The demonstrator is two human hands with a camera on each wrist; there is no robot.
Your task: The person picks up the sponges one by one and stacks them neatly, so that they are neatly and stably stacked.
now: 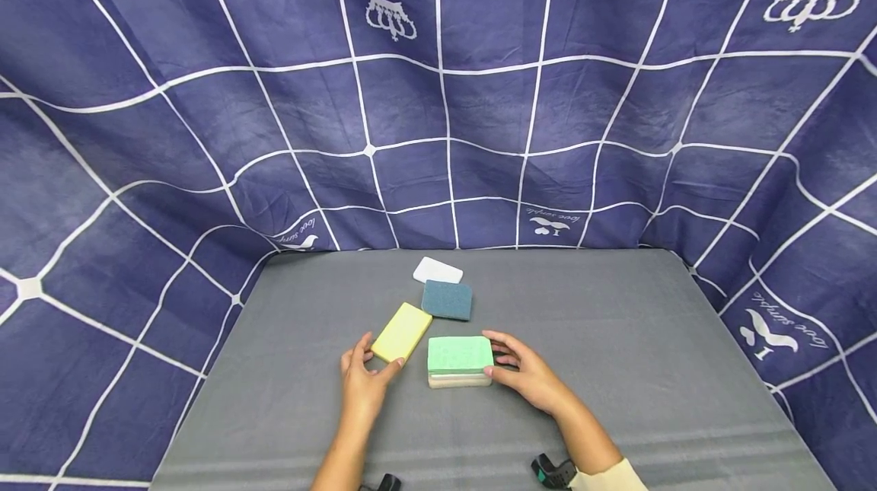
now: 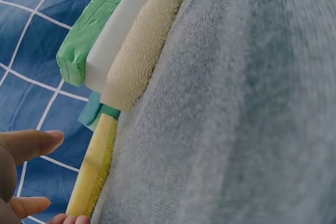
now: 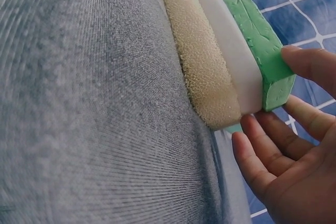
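In the head view a yellow sponge [image 1: 402, 333] lies flat on the grey table. My left hand [image 1: 363, 381] is at its near end, with fingertips by the left edge and the thumb by the near right corner; in the left wrist view the thumb stands apart from the sponge. To the right is a stack: a green creased block [image 1: 460, 355] on top, a white block [image 3: 231, 45] in the middle, a beige porous sponge [image 3: 202, 61] at the bottom. My right hand [image 1: 524, 373] holds the green block's right end, thumb in front and fingers behind.
A dark blue sponge [image 1: 447, 301] lies behind the yellow sponge, close to its far corner. Beyond it, near the back edge, is a white block [image 1: 437, 271]. A blue checked curtain [image 1: 479, 103] surrounds the table [image 1: 582, 308] at the back and sides.
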